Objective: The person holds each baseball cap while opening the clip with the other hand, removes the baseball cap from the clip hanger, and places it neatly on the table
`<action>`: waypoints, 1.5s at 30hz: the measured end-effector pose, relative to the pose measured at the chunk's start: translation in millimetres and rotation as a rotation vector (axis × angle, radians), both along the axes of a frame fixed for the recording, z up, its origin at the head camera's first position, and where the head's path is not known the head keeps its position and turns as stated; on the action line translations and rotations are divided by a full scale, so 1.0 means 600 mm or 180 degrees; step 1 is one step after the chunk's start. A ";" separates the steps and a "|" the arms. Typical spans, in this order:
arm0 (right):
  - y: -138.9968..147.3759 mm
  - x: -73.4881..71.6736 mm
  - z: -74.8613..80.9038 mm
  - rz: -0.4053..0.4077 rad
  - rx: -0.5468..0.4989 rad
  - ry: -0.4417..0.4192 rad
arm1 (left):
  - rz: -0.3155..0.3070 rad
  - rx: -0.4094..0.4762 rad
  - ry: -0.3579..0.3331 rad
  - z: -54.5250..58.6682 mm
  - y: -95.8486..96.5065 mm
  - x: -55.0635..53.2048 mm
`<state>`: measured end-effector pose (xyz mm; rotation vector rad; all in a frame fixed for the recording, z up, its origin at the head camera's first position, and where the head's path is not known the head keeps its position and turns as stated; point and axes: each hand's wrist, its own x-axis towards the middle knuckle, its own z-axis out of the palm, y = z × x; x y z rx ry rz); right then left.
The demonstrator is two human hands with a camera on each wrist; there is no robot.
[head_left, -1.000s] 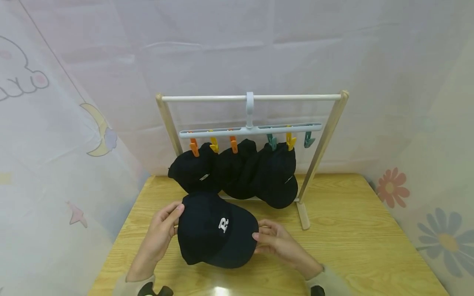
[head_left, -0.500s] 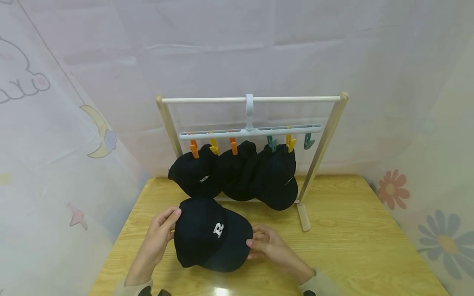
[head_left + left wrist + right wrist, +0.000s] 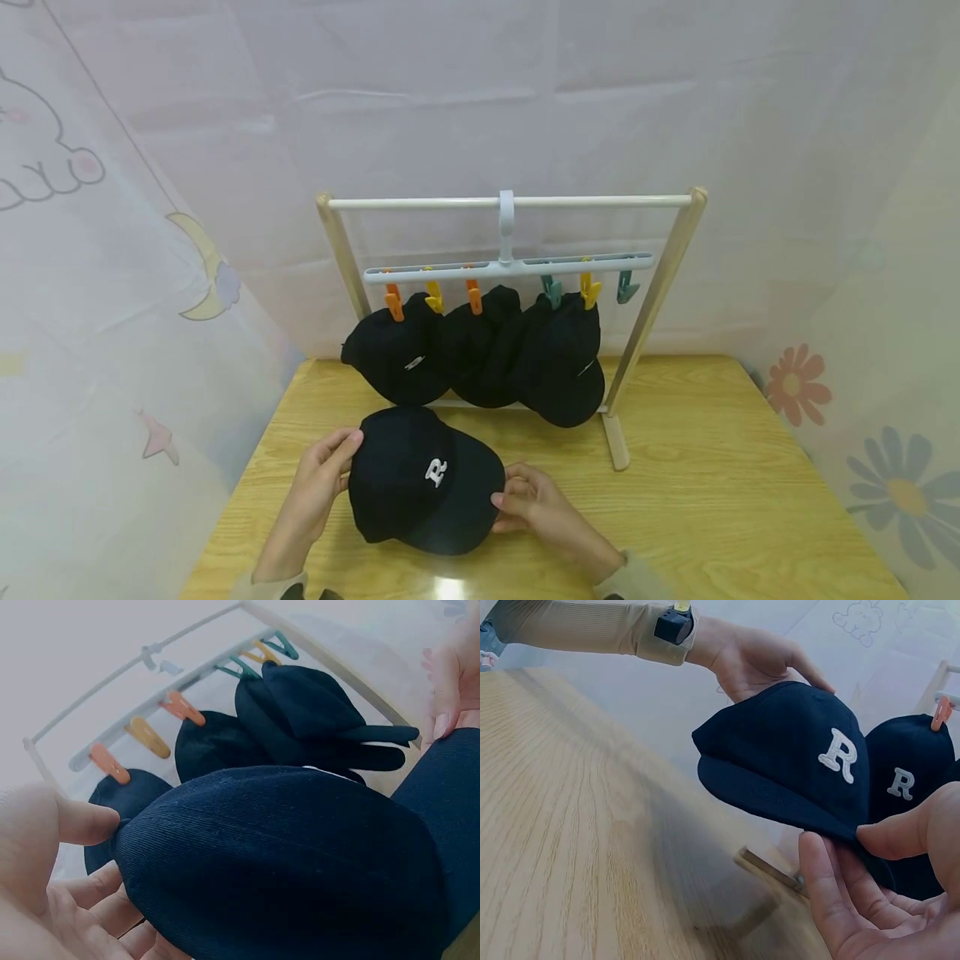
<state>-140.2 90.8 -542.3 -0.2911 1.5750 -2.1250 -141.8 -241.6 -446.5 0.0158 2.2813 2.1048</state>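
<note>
A dark baseball cap (image 3: 405, 475) with a white letter R is held above the table in front of the rack. My left hand (image 3: 313, 483) pinches the crown at its left side, thumb on top, as the left wrist view also shows. With thumb and fingers, my right hand (image 3: 536, 508) pinches the edge of the brim (image 3: 780, 802). Behind it, several dark caps (image 3: 558, 358) hang from a pale blue clip hanger (image 3: 450, 271), gripped by orange, yellow and green clips. The green clip (image 3: 627, 287) at the far right holds nothing.
A rack (image 3: 667, 258) with wooden legs and a white top bar (image 3: 412, 202) carries the hanger. It stands on a wood-grain table (image 3: 720, 475). A printed cloth backdrop (image 3: 750, 167) with flowers and a moon surrounds the table.
Both hands have moved the cap slightly down and to the left, toward the person and away from the rack. The grip of both hands stays the same, and the hanging caps have not moved.
</note>
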 end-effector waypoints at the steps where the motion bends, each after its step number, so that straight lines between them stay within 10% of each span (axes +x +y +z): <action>1: -0.001 -0.001 -0.001 -0.0013 0.0010 0.0000 | 0.0011 -0.0001 -0.0012 -0.003 -0.001 -0.001; 45: -0.043 -0.029 -0.066 -0.0260 0.0246 -0.0058 | 0.0376 -0.0234 -0.0473 -0.070 -0.032 -0.025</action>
